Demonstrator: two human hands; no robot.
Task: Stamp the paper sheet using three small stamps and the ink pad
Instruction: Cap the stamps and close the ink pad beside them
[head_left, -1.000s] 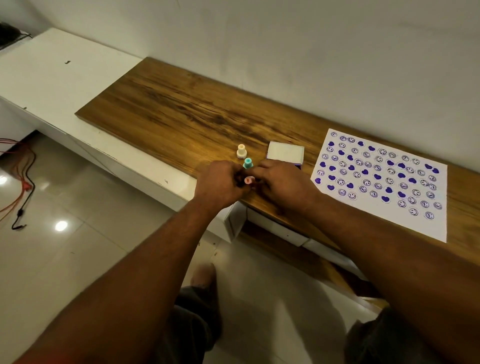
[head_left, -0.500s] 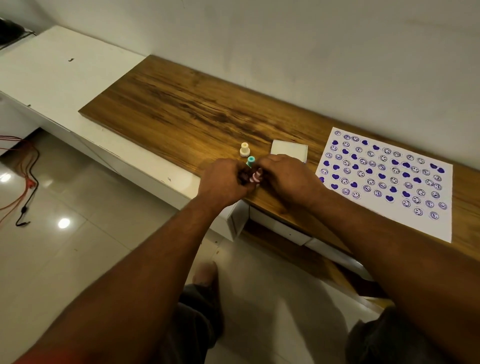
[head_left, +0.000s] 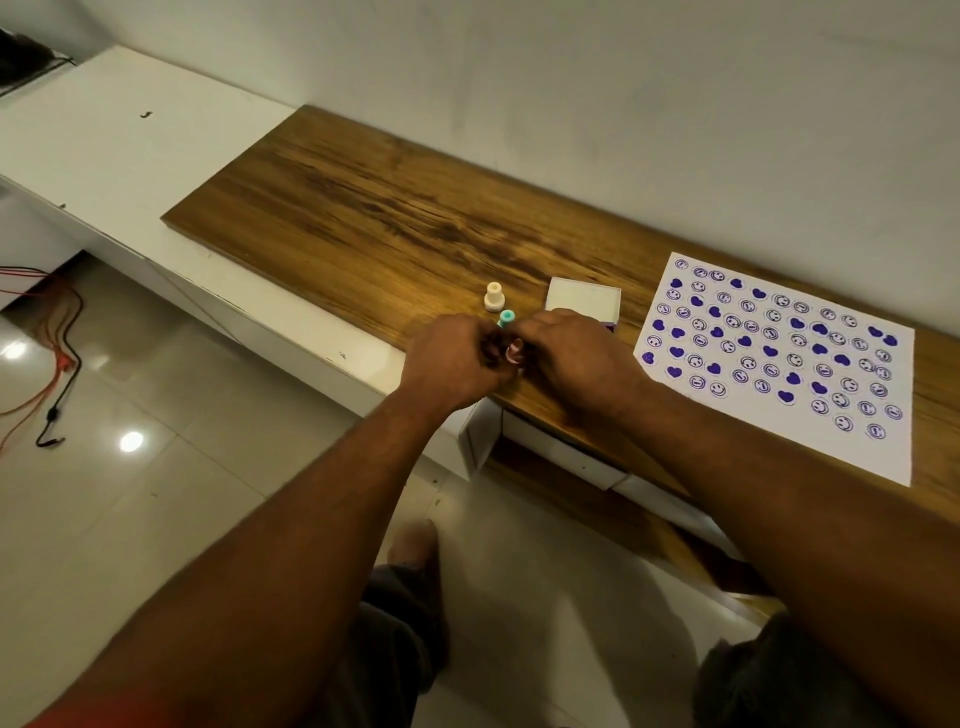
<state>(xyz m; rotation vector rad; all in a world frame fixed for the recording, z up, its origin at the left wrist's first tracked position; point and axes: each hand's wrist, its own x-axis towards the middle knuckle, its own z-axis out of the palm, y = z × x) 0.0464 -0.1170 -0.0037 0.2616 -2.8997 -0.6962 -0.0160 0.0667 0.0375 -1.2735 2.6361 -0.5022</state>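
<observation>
My left hand (head_left: 451, 359) and my right hand (head_left: 569, 358) meet at the near edge of the wooden top, both pinching a small pink stamp (head_left: 513, 351) between their fingertips. A teal stamp (head_left: 505, 317) stands just behind the hands, partly hidden. A cream stamp (head_left: 493, 296) stands upright a little farther back. The white ink pad (head_left: 583, 301) lies closed to the right of them, its near side covered by my right hand. The paper sheet (head_left: 774, 358) lies at the right, filled with several purple smiley and heart prints.
The wooden top (head_left: 363, 218) lies on a white counter (head_left: 114, 140) against the wall. Red and black cables (head_left: 52, 364) trail on the tiled floor at the left. My knees and a foot show below the counter edge.
The hands have stayed together on the pink stamp; the stamp has turned slightly between the fingers. The camera view has shifted a little.
</observation>
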